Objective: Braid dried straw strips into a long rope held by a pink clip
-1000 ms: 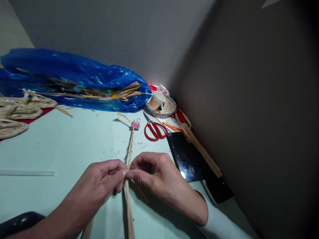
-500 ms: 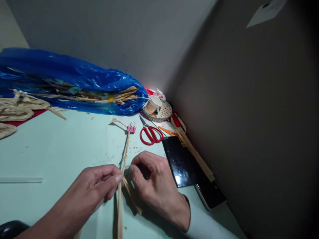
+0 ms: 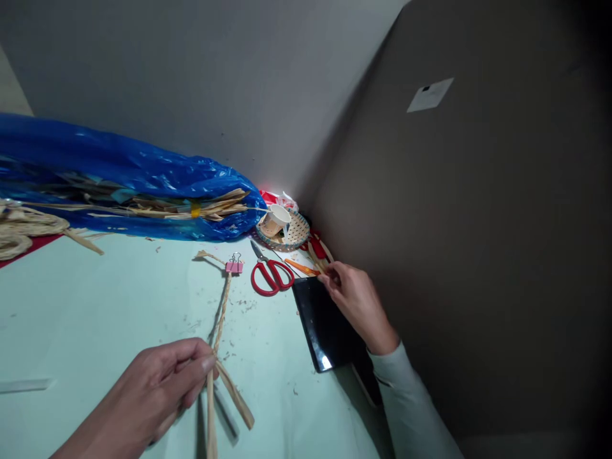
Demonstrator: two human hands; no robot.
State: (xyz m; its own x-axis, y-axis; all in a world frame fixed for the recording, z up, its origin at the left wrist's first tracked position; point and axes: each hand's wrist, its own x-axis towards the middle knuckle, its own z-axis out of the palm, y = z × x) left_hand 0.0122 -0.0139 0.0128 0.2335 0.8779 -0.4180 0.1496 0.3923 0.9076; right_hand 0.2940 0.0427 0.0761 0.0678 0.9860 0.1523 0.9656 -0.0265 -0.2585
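Note:
A thin twisted cord of pale straw-like strips (image 3: 222,319) runs down from a pink binder clip (image 3: 234,266). Its lower end is pinched in my left hand (image 3: 165,389), and two loose flat strips spread out below the fingers. Over at the right, my right hand (image 3: 356,299) has its fingers closed at the pale strips (image 3: 315,256) lying above the black tablet (image 3: 322,325); the fingertips touch them. Red-handled scissors (image 3: 272,276) lie between the clip and the tablet.
Along the wall lies a blue plastic bag (image 3: 143,153) with a bundle of dried strips (image 3: 224,207). A woven basket (image 3: 299,231) holds a paper cup (image 3: 278,217). Coiled cord (image 3: 33,222) sits at the left, and an orange tool (image 3: 301,266) is beside the scissors.
My right hand has left the cord and reached up and right to the strips beside the tablet. My left hand keeps its pinch on the cord. The camera view has turned slightly right.

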